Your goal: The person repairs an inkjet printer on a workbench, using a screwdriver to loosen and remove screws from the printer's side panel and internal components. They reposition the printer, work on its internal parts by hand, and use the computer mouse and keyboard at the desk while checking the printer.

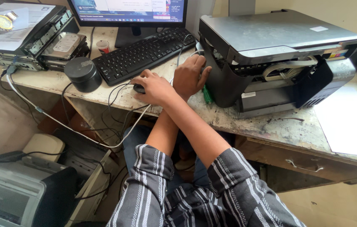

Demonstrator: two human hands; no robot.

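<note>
Striped sleeves fill the bottom of the view, and the two bare forearms cross on their way up to the table (271,126). Right hand (155,88) lands on the left side of the cross, draped over a small black mouse (138,88), fingers curved down and cupped round it so only the front tip of the mouse peeks out. That mouse sits on the worn, scuffed table edge just in front of the black keyboard (145,52), its cable looping off over the edge. Left hand (191,75) is over on the right, back of the hand up, thumb sticking out to the side, fingertips tucked in against the front corner of the printer (271,46); whether those fingers grip anything in there, I cannot tell. And the printer is a grey and black box, lid dusty, its front hanging open with pale ribbon cable showing inside. Just beside the left wrist, a green tool handle (207,96) lies on the table against the printer's base. Up top, the monitor (128,10) is lit. Over to the left, a round black speaker (82,73) stands near the keyboard's end, with a bare hard drive (63,44) behind it and a wristwatch (1,23) resting on papers. Another grey printer (14,193) sits down on the floor.
</note>
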